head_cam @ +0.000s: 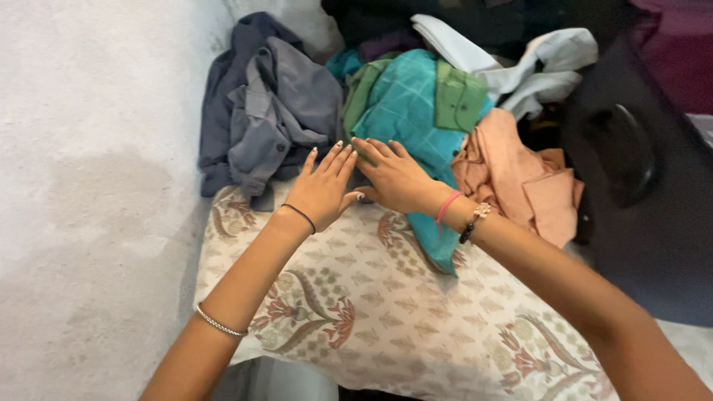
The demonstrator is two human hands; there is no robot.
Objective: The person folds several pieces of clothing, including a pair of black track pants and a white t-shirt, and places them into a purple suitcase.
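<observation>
Both hands (323,189) (394,177) flat on teal cloth (405,104), fingers (343,160) spread.

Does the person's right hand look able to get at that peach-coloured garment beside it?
Probably yes. The right hand rests flat on the teal cloth, and the peach garment lies uncovered just past its wrist, with nothing between them.

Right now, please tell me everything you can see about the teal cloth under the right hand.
The teal cloth looks like a soft woven garment with a faint check of thin lines. It lies crumpled in the pile of clothes, with a green piece folded over its top right. A narrow end hangs down onto the cream flowered cloth. The right hand lies flat on it, fingers spread. The grey shirt lies to its left and the peach cloth to its right.
</observation>
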